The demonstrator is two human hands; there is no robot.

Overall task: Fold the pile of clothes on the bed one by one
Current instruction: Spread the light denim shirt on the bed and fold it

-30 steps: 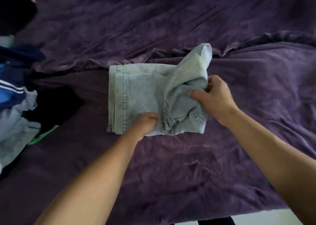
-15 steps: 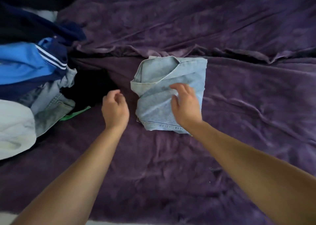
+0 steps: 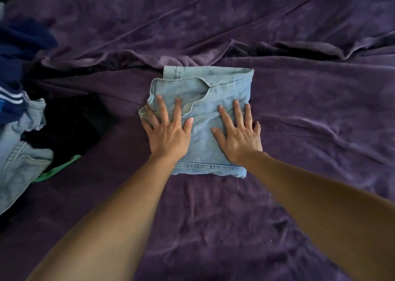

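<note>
A pair of light-blue jeans, folded into a compact rectangle, lies in the middle of the purple bed cover. My left hand lies flat on the left half of the bundle with its fingers spread and straight. My right hand presses flat on the right half in the same way, its little finger over the bundle's right edge. At the left edge of the view sits the pile of clothes, with dark blue, striped blue and pale denim pieces.
A black garment and a green strip lie between the pile and the folded jeans. The bed cover is rumpled, with a raised ridge running across behind the jeans.
The right hand brought the loose flap of the jeans over to the left and laid it down. The left hand, off the denim half a second ago, now lies flat on it beside the right.
</note>
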